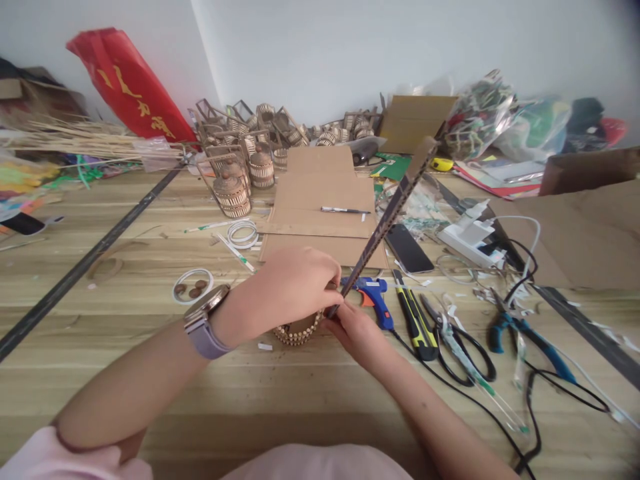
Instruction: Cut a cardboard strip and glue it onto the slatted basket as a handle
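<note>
In the head view, a small round basket of bamboo pieces (299, 335) stands on the wooden table, partly covered by my hands. A long, dark flat strip with a notched edge (387, 217) slants up and right from it. My right hand (359, 335) is closed on the lower end of this strip, next to the basket's right side. Over the basket arches my left hand (287, 287), its fingers closed against the strip's lower end. What lies between the left fingertips is hidden. A blue glue gun (375, 297) lies just right of my hands.
A yellow-black utility knife (417, 320), scissors (460, 347) and blue-handled pliers (530, 333) lie at right. Cardboard (320, 200) with a pen (345, 210) lies ahead. Several finished small baskets (233, 193) stand behind. White coils (243, 233) and a phone (407, 247) are nearby.
</note>
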{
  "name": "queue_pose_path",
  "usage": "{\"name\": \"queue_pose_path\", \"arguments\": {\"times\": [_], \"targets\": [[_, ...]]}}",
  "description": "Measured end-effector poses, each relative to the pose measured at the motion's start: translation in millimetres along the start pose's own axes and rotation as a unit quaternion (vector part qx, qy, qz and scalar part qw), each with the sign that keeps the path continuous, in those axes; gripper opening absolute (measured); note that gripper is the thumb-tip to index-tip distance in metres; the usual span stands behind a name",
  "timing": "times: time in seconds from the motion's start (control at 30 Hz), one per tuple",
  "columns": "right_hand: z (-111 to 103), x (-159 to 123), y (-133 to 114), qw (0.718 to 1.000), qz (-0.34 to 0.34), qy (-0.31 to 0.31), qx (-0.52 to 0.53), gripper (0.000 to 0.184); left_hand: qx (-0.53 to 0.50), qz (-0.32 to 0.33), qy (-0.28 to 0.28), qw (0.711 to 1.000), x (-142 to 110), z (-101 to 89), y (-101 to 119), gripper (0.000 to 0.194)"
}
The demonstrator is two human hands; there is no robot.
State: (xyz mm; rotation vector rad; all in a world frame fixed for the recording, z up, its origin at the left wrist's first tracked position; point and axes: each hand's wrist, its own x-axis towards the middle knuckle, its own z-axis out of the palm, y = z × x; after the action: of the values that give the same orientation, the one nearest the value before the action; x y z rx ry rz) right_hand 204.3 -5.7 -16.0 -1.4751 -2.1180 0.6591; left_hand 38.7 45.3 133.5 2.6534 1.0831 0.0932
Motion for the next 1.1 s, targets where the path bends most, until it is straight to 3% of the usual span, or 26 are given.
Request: {"name": "queue_pose_path", "arguments": {"times": [0.47,0.77,0.97,1.1], "targets": [[4.6,2.2,2.2,0.999,-0.018,-0.010,-0.030,0.005,-0.024,0.025,-0.010,0.999,-1.0,-3.3,-1.6,0.017],[6.9,4.5,4.3,1.000,-0.013,-0.018,0.019,0.007,-0.033,0.041,-0.054,0.997,-0.3,-10.4,-6.9,0.015],[3.0,4.8,3.4,0.998,-0.005,-0.014,0.053,0.004,-0.020,0.028,-0.034,0.999,-4.6,-12.6,-9.9,0.021],[-1.9,6.9,-0.8,0.998,-0.007,-0.018,0.060,0.014,-0.028,0.032,-0.027,0.999,-11.0,-20.7,-9.2,0.016]]}}
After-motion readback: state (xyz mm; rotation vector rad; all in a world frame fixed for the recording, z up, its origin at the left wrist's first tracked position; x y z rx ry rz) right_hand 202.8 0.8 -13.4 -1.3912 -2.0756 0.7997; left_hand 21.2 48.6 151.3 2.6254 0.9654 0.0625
